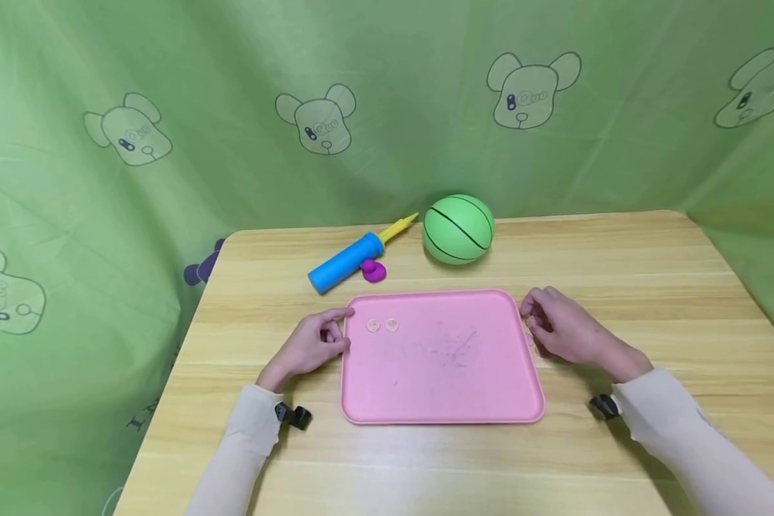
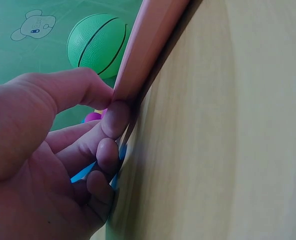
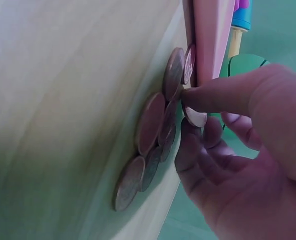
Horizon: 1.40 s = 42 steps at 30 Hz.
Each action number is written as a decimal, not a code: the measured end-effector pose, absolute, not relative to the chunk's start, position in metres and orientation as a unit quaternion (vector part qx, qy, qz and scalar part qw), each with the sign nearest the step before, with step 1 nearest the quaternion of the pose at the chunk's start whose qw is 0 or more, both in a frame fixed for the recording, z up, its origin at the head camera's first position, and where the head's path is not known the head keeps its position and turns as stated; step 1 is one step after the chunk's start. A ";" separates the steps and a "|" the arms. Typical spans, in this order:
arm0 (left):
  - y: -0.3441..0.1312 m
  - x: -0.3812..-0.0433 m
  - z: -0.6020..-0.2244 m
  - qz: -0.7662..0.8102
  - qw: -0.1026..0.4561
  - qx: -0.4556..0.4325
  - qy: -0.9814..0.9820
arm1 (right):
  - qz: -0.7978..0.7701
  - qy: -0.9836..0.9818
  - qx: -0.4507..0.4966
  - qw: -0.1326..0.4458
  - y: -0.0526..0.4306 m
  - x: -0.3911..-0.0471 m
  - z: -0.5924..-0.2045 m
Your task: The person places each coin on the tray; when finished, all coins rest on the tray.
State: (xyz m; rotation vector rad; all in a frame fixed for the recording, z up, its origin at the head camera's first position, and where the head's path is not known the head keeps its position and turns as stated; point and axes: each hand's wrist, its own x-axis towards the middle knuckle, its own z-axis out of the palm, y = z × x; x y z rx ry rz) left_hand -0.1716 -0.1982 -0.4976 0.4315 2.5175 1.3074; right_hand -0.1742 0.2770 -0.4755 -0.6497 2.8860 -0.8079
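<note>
A pink tray lies on the table, with two coins side by side near its upper left corner. At the tray's left edge, my left hand holds the rim with thumb and fingers; the other fingers are bent in the left wrist view. My right hand is just outside the tray's right edge. It pinches a coin between thumb and finger in the right wrist view. Below those fingertips, several coins lie on the table, some overlapping, beside the tray wall; the head view mostly hides them.
Behind the tray stands a green ball with black lines. Left of it lies a blue hand pump with a yellow nozzle, a small purple piece against it. A green curtain hangs behind the wooden table.
</note>
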 end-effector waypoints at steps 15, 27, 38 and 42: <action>-0.198 -0.171 -0.499 0.451 0.131 0.149 0.870 | -0.285 0.943 -0.169 0.007 0.271 -0.168 -0.465; -0.199 -0.173 -0.500 0.445 0.132 0.148 0.873 | -0.328 0.925 -0.194 -0.005 0.234 -0.169 -0.456; -0.199 -0.172 -0.498 0.452 0.134 0.153 0.869 | -0.367 0.911 -0.183 0.045 0.209 -0.172 -0.464; -0.199 -0.173 -0.499 0.454 0.131 0.158 0.867 | -0.387 0.901 -0.191 0.054 0.196 -0.173 -0.463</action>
